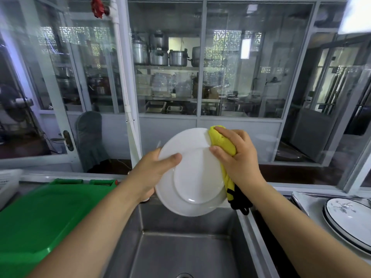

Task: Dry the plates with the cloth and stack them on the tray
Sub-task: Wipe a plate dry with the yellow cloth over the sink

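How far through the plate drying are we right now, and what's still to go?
Done, apparently: patterned plates already sit stacked on the tray at right. In hand: the left hand holds a white plate tilted over the sink while the right hand presses the yellow cloth on its rim. Left: finish wiping it and stack it. No other undried plates are visible.

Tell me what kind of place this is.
Probably a commercial kitchen's washing-up area: a deep steel sink, large metal pots shelved behind glass, and plates stacked on a tray.
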